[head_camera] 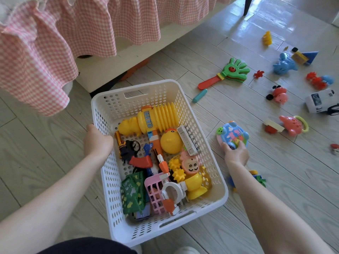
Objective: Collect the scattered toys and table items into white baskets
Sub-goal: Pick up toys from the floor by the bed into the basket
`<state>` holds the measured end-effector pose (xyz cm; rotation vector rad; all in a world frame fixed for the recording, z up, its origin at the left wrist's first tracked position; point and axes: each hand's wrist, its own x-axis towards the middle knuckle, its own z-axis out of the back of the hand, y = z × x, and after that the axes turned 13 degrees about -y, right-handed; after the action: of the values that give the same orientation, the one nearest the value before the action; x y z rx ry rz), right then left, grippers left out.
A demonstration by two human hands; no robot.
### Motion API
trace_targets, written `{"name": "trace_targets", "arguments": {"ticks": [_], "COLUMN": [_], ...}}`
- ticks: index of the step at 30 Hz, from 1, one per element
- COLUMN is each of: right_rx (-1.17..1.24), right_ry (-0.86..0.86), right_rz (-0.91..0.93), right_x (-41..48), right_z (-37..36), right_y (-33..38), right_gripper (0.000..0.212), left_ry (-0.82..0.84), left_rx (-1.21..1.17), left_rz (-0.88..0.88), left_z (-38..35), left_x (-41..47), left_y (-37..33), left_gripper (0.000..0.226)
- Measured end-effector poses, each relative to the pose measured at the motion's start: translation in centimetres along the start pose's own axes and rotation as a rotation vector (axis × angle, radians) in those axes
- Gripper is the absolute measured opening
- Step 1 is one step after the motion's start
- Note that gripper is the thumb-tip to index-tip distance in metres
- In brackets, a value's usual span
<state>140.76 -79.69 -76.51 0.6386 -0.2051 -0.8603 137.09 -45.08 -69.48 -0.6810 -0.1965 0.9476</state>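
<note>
Right hand (235, 153) grips the blue turtle toy (233, 135) on the floor just right of the white basket (218, 182). Left hand (97, 139) curls over the basket's left rim. Lift clear of the wall, then drop into the gap beside the yellow hammer (156, 119).

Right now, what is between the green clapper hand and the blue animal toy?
A small red star-shaped piece lies between the green clapper hand and the blue animal toy; the head view shows it.
</note>
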Motion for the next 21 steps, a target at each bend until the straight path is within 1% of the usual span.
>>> {"name": "trace_targets", "arguments": {"ticks": [3, 7, 10, 12, 14, 16, 17, 19, 21], "right_rx": [0.119, 0.243, 0.429, 0.569, 0.724, 0.83, 0.846, 0.787, 0.606], "right_ry": [-0.061, -0.041, -0.049, -0.018, 0.068, 0.182, 0.231, 0.314, 0.383], "right_rz": [-0.032, -0.118, -0.199, -0.162, -0.065, 0.094, 0.19, 0.392, 0.622], "right_x": [-0.1, -0.2, -1.3, -3.0, -5.2, -7.9, -9.2, -11.7, -14.1], "right_z": [0.2, 0.6, 1.7, 2.7, 3.8, 4.5, 4.8, 4.8, 4.3], "right_y": [1.0, 2.7, 4.6, 6.4, 8.3, 9.8, 10.3, 10.7, 10.3], "right_gripper": [0.029, 0.029, 0.019, 0.016, 0.02, 0.018, 0.021, 0.028, 0.034], "left_ry": [0.003, 0.007, 0.011, 0.016, 0.031, 0.042, 0.054, 0.081, 0.093], "left_rx": [0.004, 0.009, 0.014, 0.016, 0.012, -0.001, -0.015, -0.066, -0.12], "left_rz": [-0.004, -0.007, -0.008, -0.003, 0.009, 0.017, 0.017, 0.022, 0.04], "left_z": [-0.1, 0.1, 0.2, 0.3, 0.3, 0.5, 0.5, 0.7, 1.2], "left_x": [0.0, 0.0, 0.0, 0.0, -0.1, -0.1, -0.1, -0.2, 0.0], "left_y": [0.0, 0.0, 0.0, -0.2, -0.3, -0.3, -0.3, -0.3, -0.3], "left_gripper": [0.024, 0.023, 0.031, 0.032, 0.034, 0.039, 0.04, 0.039, 0.035]}}
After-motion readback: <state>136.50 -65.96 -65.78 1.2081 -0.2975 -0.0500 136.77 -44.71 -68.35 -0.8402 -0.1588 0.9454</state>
